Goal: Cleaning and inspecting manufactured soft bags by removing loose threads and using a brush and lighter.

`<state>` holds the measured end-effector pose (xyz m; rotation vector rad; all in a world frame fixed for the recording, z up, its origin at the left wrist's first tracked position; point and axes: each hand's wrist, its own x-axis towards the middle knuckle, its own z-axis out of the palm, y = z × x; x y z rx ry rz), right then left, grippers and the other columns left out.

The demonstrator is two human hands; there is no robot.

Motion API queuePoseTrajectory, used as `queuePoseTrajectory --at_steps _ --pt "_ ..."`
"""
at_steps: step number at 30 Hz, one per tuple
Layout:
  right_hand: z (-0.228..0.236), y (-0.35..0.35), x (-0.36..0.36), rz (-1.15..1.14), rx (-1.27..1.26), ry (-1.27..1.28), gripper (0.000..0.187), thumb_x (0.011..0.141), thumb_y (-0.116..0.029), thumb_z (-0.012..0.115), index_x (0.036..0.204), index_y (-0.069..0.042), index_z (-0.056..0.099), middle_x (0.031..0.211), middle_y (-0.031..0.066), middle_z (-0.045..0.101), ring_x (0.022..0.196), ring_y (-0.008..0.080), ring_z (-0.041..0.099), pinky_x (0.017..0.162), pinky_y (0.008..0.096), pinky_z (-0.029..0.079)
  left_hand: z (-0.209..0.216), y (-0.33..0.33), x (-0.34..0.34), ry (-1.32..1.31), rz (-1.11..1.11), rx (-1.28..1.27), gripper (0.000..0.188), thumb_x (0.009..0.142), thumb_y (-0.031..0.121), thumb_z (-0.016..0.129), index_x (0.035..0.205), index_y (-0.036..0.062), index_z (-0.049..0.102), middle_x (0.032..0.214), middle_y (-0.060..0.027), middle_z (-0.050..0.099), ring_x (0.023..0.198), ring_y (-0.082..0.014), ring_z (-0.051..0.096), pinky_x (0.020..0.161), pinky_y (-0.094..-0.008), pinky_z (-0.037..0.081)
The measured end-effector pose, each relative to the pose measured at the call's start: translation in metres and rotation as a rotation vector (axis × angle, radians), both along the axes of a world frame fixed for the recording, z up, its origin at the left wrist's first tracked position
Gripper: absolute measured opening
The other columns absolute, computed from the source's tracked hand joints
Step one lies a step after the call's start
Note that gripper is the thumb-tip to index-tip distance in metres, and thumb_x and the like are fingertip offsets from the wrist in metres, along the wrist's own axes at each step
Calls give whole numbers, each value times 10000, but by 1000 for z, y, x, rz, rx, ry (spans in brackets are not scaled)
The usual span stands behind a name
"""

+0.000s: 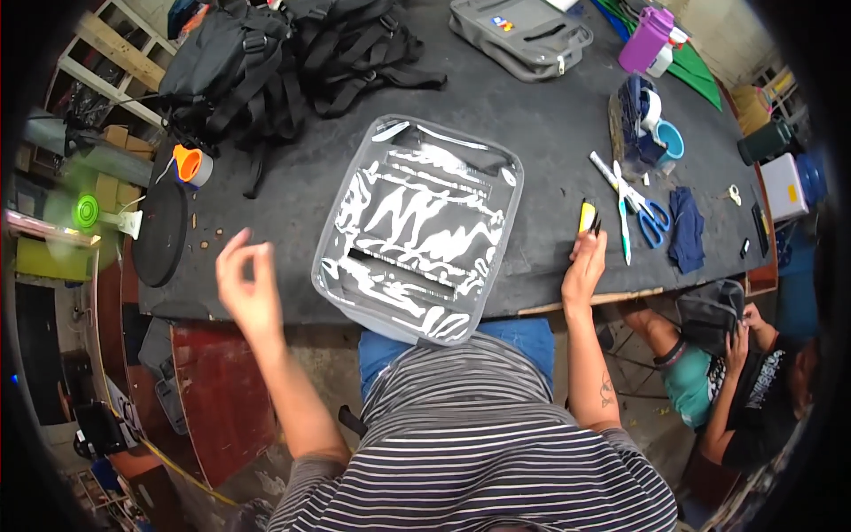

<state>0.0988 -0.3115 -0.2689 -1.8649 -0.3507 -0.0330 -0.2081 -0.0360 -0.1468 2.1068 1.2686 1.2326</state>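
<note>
In front of me a grey bag panel or pouch (368,199) with a shiny clear plastic face lies flat, its lower end over the table edge by my striped shirt. My left hand (248,284) is raised to its left, apart from it and a little blurred. The thumb and forefinger come together in a pinch; whatever may be between them is too small to make out. On the right, near the table's front edge, my right hand (585,270) has its fingers closed round a small yellow-and-black hand tool (586,215), mostly hidden by the fingers.
Blue-handled scissors (654,225), a dark cloth scrap (687,230) and a tape roll (668,140) lie on the right. Black strapped bags (257,80) and a grey bag (523,40) sit at the back. Someone seated at lower right handles a dark bag (712,317).
</note>
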Motion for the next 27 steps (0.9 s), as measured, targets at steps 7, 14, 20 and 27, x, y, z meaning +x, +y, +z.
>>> queuePoseTrajectory --at_steps 7,14,20,27 --pt "3 2 -1 -53 25 -121 242 1021 -245 426 1026 -20 516 826 41 509 748 156 471 692 291 405 19 -108 112 160 -756 -268 414 695 264 818 879 26 533 827 -106 542 778 -257 562 688 -372 457" --pt "20 6 -8 42 196 -18 175 964 -204 553 1024 -41 528 887 15 518 812 110 471 750 252 400 7 -120 121 482 -826 100 249 760 105 661 929 24 497 729 -160 553 646 -361 593 605 -444 455" --pt "98 39 -17 396 485 262 336 916 -201 617 1190 -84 461 794 -31 415 619 59 368 597 218 323 82 -86 138 -313 -632 -292 109 845 -20 586 815 19 489 568 40 386 525 -22 329 471 -205 299" --pt "158 66 -19 600 584 437 533 782 -87 741 1203 -67 415 792 -44 444 686 62 444 627 216 388 42 -88 151 -474 -679 -602 123 884 31 604 853 55 488 638 86 435 564 9 334 506 -171 280"
